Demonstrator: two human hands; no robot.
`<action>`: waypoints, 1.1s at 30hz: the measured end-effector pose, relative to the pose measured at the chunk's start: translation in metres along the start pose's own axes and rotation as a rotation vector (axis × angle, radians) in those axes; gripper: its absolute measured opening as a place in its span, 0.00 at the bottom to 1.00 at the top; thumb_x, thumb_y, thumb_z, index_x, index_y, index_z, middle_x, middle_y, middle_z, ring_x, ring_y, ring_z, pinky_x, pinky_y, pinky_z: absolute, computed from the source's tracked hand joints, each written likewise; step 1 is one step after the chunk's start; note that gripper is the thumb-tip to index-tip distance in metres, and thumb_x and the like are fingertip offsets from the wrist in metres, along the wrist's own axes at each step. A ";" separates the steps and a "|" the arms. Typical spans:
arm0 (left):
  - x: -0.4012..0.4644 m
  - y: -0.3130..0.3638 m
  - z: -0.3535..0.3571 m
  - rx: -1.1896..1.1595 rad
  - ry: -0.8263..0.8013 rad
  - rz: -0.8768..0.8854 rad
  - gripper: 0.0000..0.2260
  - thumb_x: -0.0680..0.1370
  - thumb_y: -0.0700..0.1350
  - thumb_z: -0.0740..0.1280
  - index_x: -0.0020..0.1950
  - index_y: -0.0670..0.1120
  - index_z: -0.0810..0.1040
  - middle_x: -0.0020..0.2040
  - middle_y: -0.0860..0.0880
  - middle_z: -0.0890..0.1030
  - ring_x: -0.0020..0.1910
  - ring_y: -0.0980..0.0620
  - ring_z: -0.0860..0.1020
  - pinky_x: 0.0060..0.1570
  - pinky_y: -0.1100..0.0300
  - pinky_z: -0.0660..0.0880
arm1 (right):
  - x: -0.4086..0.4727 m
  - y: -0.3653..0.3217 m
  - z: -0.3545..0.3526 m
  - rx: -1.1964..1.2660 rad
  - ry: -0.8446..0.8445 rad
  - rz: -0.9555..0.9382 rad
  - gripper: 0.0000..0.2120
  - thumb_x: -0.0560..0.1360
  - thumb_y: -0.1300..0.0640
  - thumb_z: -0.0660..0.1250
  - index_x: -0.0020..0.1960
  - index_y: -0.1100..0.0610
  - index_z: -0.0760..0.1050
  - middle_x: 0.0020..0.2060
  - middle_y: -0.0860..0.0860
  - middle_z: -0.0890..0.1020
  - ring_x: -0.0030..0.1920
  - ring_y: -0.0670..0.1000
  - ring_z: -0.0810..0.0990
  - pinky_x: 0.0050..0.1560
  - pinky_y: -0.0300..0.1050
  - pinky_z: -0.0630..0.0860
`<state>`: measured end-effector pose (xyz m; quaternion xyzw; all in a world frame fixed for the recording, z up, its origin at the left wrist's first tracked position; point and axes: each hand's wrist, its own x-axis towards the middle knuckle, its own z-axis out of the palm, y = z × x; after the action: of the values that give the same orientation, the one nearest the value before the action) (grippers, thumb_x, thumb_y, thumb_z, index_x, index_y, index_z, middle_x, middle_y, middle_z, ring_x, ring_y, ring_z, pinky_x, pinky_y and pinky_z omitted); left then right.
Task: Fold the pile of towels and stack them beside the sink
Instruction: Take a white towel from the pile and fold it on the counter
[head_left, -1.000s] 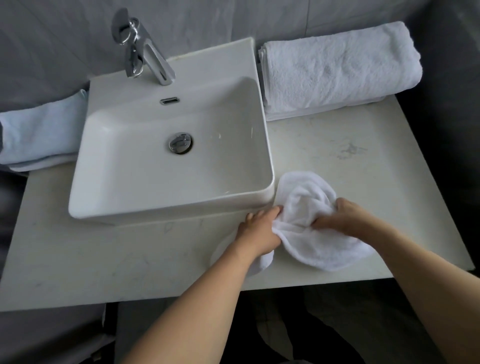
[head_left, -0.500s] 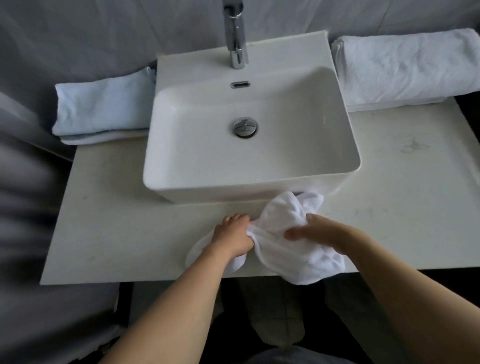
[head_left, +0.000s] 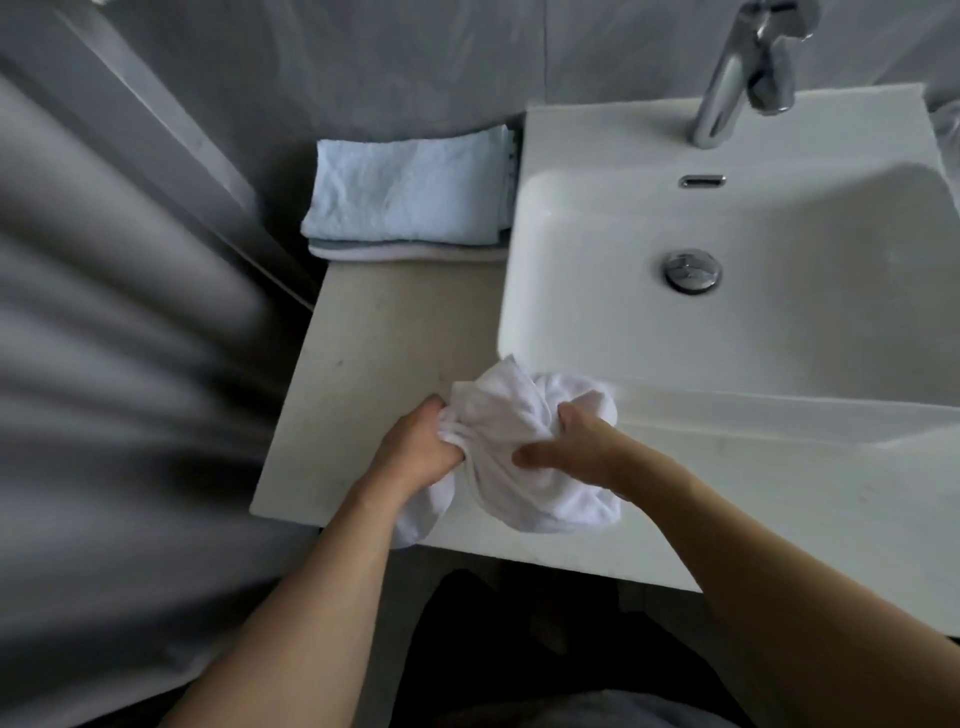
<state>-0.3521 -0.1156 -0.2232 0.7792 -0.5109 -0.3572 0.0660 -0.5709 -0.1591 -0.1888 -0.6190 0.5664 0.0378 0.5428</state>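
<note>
Both hands on one crumpled white towel (head_left: 524, 457) at the front edge of the countertop (head_left: 374, 364), just in front of the sink's (head_left: 753, 322) front-left corner. Left hand (head_left: 421, 447) has fingers curled tight round a bunched left part of the towel; a loose end hangs past the counter's front edge under that wrist. Right hand (head_left: 566, 447) grips the towel's right side, fingers dug into the cloth, thumb lying across the front. Towel bunched up between the two hands, top of it touching or nearly touching the sink's front wall, cannot tell which. Folded light-blue towel stack (head_left: 410, 197) sits at the back-left corner of the countertop, against the wall and just beside the sink's left side. Chrome tap (head_left: 737, 73) at the back of the sink, drain plug (head_left: 692, 270) in the basin. Grey curtain (head_left: 104, 338) off the counter's left edge, blurred.
</note>
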 end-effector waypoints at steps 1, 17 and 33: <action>0.000 -0.010 -0.011 -0.006 0.033 -0.009 0.12 0.72 0.53 0.69 0.50 0.50 0.71 0.47 0.48 0.80 0.47 0.45 0.79 0.49 0.52 0.79 | 0.007 -0.013 0.009 -0.035 0.012 -0.022 0.28 0.69 0.41 0.74 0.58 0.58 0.68 0.49 0.50 0.73 0.54 0.52 0.75 0.58 0.47 0.73; 0.115 -0.150 -0.131 0.360 -0.296 -0.006 0.38 0.68 0.60 0.65 0.77 0.57 0.58 0.76 0.47 0.58 0.76 0.42 0.58 0.72 0.52 0.55 | 0.120 -0.164 0.087 -0.195 -0.117 0.409 0.25 0.74 0.39 0.65 0.45 0.62 0.71 0.30 0.59 0.83 0.28 0.55 0.84 0.29 0.44 0.80; 0.141 -0.175 -0.137 0.253 -0.025 -0.042 0.17 0.79 0.49 0.64 0.64 0.42 0.68 0.64 0.41 0.73 0.64 0.40 0.71 0.57 0.49 0.72 | 0.243 -0.206 0.130 -0.586 0.098 0.084 0.20 0.74 0.52 0.66 0.63 0.56 0.67 0.61 0.59 0.77 0.61 0.60 0.75 0.60 0.50 0.69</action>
<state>-0.1042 -0.1884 -0.2738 0.7873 -0.5361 -0.3008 -0.0470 -0.2577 -0.2740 -0.2725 -0.7263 0.5819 0.1924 0.3111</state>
